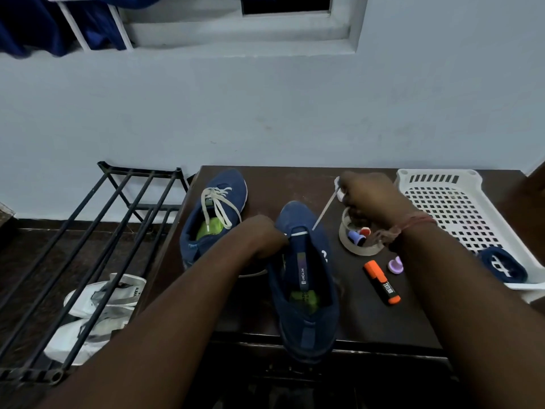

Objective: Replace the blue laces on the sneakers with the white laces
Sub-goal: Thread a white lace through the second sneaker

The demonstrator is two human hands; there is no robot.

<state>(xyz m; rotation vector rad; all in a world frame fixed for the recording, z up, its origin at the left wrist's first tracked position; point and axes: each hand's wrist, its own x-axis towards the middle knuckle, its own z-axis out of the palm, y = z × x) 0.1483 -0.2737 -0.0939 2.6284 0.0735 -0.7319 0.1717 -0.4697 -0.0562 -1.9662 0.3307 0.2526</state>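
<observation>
on the dark table, at six o'clock, the near sneaker has one white lace through its lowest eyelets. our right hand, at two o'clock, pinches that lace taut; our left hand curls around the sneaker's edge. the far sneaker, at eleven o'clock, already wears white. next, we judge, comes crossing into the following eyelet.

Both forearms are reaching forward, the left hand curling low with fingers tucked under, the right hand pinching, raised farther out.
</observation>
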